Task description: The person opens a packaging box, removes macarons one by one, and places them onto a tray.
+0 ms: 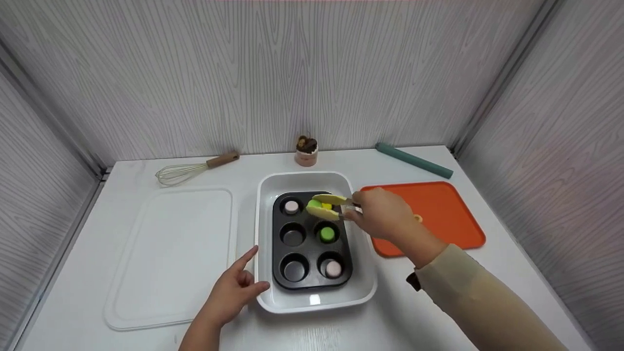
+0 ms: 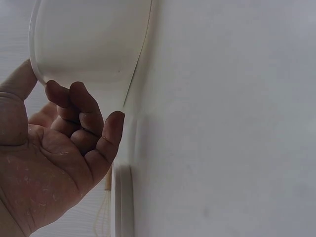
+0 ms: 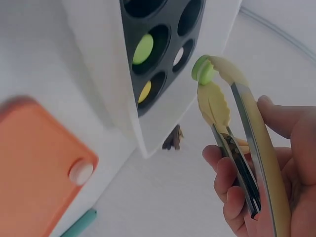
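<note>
My right hand (image 1: pixel 385 212) grips yellow tongs (image 3: pixel 264 168), their scalloped tips pinching a green macaron (image 3: pixel 203 70) above the muffin tin's far end. The dark muffin tin (image 1: pixel 311 253) lies inside a white basin (image 1: pixel 363 287). In its cups sit a pink macaron (image 1: pixel 291 207) at far left, a yellow one (image 3: pixel 144 92) at far right, a green one (image 1: pixel 327 234) at middle right and another pink one (image 1: pixel 333 269) at near right. My left hand (image 1: pixel 229 292) is at the basin's left rim, thumb and index finger spread along it, other fingers loosely bent.
An orange tray (image 1: pixel 438 209) with a pale macaron (image 3: pixel 81 172) lies right of the basin, partly behind my right arm. A white lid (image 1: pixel 180 253) lies left. Along the back are a whisk (image 1: pixel 195 168), a small dessert cup (image 1: pixel 306 153) and a green rolling pin (image 1: pixel 414 161).
</note>
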`<state>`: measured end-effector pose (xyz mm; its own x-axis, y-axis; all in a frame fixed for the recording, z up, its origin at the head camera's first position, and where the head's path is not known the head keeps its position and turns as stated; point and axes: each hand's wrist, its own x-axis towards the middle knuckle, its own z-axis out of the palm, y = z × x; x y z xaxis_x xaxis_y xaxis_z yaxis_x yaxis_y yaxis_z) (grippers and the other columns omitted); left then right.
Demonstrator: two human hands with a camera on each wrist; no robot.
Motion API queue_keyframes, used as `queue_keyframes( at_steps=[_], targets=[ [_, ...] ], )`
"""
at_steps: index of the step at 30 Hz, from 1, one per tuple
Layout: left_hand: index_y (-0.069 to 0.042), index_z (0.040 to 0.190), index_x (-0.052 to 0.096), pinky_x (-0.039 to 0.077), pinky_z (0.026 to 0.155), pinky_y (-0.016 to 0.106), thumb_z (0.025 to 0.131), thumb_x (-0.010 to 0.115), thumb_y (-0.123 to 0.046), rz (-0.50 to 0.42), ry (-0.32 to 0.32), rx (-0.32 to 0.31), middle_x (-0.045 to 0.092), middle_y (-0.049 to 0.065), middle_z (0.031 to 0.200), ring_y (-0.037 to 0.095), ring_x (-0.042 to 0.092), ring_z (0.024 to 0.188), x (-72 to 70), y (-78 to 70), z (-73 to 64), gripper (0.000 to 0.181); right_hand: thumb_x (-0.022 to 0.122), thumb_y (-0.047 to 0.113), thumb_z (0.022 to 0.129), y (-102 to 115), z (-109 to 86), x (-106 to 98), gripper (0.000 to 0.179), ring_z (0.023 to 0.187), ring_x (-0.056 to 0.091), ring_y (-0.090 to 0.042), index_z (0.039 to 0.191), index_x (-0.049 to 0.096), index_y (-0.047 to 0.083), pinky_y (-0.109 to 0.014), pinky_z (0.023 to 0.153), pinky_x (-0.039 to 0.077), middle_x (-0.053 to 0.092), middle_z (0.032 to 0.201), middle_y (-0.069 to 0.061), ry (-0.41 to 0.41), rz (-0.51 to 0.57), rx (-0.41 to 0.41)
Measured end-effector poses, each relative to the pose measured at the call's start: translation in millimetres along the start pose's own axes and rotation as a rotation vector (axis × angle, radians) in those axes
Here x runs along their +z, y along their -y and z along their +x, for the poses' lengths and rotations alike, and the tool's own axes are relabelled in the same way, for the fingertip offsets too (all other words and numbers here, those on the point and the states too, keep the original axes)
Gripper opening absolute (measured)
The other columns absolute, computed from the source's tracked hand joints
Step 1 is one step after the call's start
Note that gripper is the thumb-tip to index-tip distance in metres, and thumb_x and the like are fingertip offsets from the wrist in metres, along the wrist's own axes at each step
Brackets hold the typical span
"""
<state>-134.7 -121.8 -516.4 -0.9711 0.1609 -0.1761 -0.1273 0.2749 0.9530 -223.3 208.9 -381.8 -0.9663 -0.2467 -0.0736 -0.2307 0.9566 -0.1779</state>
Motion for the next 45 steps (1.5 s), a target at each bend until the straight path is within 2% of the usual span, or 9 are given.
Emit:
queue_keyframes(
  at_steps=[3, 6, 11, 16, 20, 34, 45],
  targets=[
    [-0.012, 0.165, 0.040, 0.042, 0.057, 0.026, 0.087, 0.087, -0.010, 0.002, -0.002, -0.007, 0.052, 0.002, 0.070, 0.014, 0.045, 0.062, 0.1, 0.0, -0.2, 0.091, 0.070, 0.043, 0.102, -12.3, -0.6, -10.1, 0.034, 0.074, 0.062, -0.022, 0.116, 0.075, 0.012, -0.036, 0.059, 0.048, 0.071, 0.093, -0.004, -0.013, 0.019, 0.031],
    [-0.013, 0.165, 0.040, 0.042, 0.057, 0.026, 0.087, 0.088, -0.011, 0.003, -0.004, -0.019, 0.054, 0.003, 0.072, 0.015, 0.046, 0.064, 0.2, -0.4, -0.8, 0.091, 0.069, 0.043, 0.104, -26.2, -1.1, -18.7, 0.034, 0.074, 0.061, -0.023, 0.115, 0.075, 0.011, -0.035, 0.057, 0.046, 0.072, 0.092, -0.005, -0.030, 0.031, 0.058],
    [-0.012, 0.164, 0.040, 0.042, 0.057, 0.025, 0.088, 0.087, -0.010, -0.002, -0.005, -0.016, 0.053, 0.003, 0.072, 0.014, 0.046, 0.063, -0.5, -1.5, -1.8, 0.090, 0.068, 0.043, 0.104, -49.2, 0.1, -27.2, 0.036, 0.071, 0.058, -0.024, 0.106, 0.072, 0.008, -0.035, 0.060, 0.045, 0.065, 0.081, -0.005, -0.047, 0.024, 0.119],
    [-0.011, 0.164, 0.040, 0.042, 0.058, 0.025, 0.087, 0.087, -0.010, 0.002, -0.002, -0.001, 0.053, 0.002, 0.071, 0.013, 0.046, 0.063, -0.4, -2.2, -1.8, 0.090, 0.066, 0.042, 0.105, -73.4, -0.3, -30.4, 0.039, 0.074, 0.058, -0.025, 0.111, 0.071, 0.004, -0.038, 0.062, 0.047, 0.063, 0.082, -0.007, -0.039, -0.007, 0.151],
    [-0.011, 0.164, 0.040, 0.042, 0.058, 0.025, 0.087, 0.087, -0.010, 0.009, -0.004, 0.004, 0.054, 0.002, 0.071, 0.014, 0.046, 0.063, -0.2, -1.2, -1.8, 0.090, 0.063, 0.044, 0.107, -92.2, -1.7, -31.4, 0.041, 0.074, 0.058, -0.026, 0.112, 0.070, 0.003, -0.040, 0.061, 0.047, 0.062, 0.082, -0.008, -0.033, -0.022, 0.162],
    [-0.011, 0.165, 0.040, 0.041, 0.057, 0.025, 0.087, 0.088, -0.010, 0.008, -0.001, 0.004, 0.053, 0.002, 0.071, 0.014, 0.045, 0.063, -0.3, -1.4, -1.7, 0.091, 0.064, 0.053, 0.104, -138.6, -1.8, -25.8, 0.047, 0.068, 0.058, -0.027, 0.094, 0.066, 0.006, -0.040, 0.058, 0.045, 0.060, 0.077, -0.007, -0.011, 0.000, 0.267],
    [-0.010, 0.164, 0.039, 0.041, 0.057, 0.025, 0.087, 0.087, -0.010, -0.002, 0.003, -0.004, 0.053, 0.002, 0.071, 0.014, 0.044, 0.063, -0.3, -2.6, -1.7, 0.091, 0.063, 0.049, 0.105, -169.7, -2.0, -15.3, 0.045, 0.068, 0.057, -0.027, 0.087, 0.064, 0.007, -0.039, 0.055, 0.045, 0.061, 0.081, -0.010, 0.025, 0.016, 0.315]
  ],
)
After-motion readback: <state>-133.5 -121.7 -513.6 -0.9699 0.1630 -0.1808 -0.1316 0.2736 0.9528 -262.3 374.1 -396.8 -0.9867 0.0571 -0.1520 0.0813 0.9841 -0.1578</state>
